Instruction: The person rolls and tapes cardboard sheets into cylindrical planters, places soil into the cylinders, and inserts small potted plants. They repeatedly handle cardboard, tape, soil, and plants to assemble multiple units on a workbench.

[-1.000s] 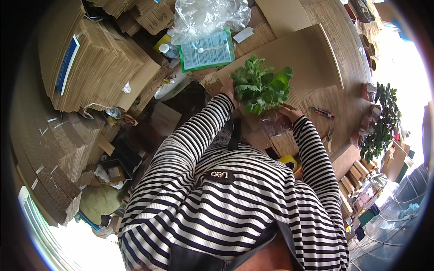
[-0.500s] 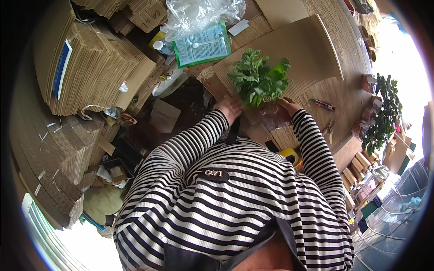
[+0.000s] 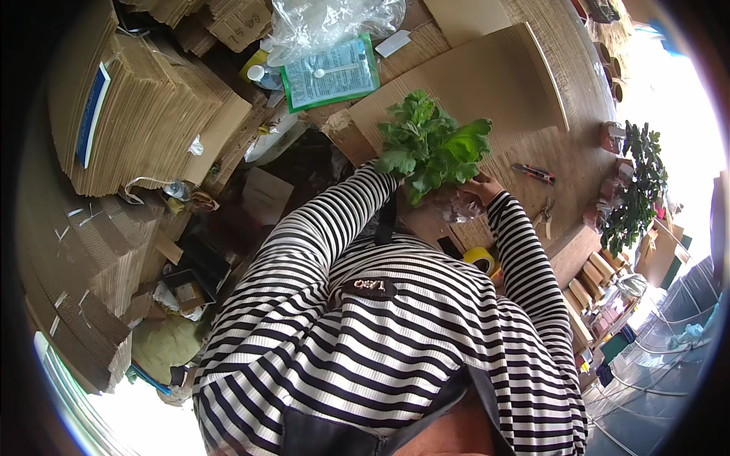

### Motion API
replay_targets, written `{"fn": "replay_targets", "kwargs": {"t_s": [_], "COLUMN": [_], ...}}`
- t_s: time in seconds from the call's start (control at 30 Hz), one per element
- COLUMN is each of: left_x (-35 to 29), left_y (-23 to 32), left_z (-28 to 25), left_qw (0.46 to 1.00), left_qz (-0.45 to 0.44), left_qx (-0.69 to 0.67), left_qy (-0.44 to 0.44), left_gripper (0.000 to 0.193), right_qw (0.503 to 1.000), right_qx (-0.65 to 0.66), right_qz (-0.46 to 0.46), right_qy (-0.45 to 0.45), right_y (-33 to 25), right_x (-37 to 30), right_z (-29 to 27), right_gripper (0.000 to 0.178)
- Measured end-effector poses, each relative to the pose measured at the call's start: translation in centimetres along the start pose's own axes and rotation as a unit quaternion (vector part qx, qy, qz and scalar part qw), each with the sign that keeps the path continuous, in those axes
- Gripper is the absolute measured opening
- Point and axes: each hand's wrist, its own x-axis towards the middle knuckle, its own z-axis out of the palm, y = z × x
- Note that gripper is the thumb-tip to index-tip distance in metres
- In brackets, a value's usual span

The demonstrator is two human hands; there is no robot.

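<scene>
A leafy green plant stands upright on a brown cardboard sheet in front of my striped-sleeved arms. Its base is wrapped in clear crinkled plastic. My right hand grips the plant's right side, just above the wrap. My left sleeve ends at the plant's left side, and the leaves hide my left hand, so its grip cannot be seen.
Tall stacks of flat cardboard fill the left. A clear plastic bag and a green-edged printed sheet lie beyond the plant. A yellow tape roll, a red-handled cutter and a potted plant are at the right.
The plant has stayed between my hands with only a slight shift. My left hand, visible at the plant's base half a second ago, is now covered by the leaves.
</scene>
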Motion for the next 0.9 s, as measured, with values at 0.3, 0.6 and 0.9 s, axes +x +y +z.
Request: {"fn": "replay_targets", "kwargs": {"t_s": [0.3,0.6,0.9], "left_x": [-0.5,-1.3,-7.9], "left_y": [6.1,9.2,-1.3], "left_z": [2.3,-0.5,-7.5], "left_qw": [0.997,0.953,0.949], "left_qz": [0.069,0.294,-0.043], "left_qx": [0.023,0.058,0.312], "left_qy": [-0.002,0.036,0.016], "left_gripper": [0.066,0.059,0.034], "right_qw": [0.972,0.952,0.973], "right_qx": [-0.218,-0.285,-0.229], "right_qz": [0.038,0.107,0.025], "right_qy": [-0.076,-0.026,-0.021], "right_y": [-4.6,-8.3,-5.3], "right_x": [-1.0,-2.7,-1.5], "right_z": [0.5,2.7,1.8], "right_gripper": [0.061,0.066,0.079]}}
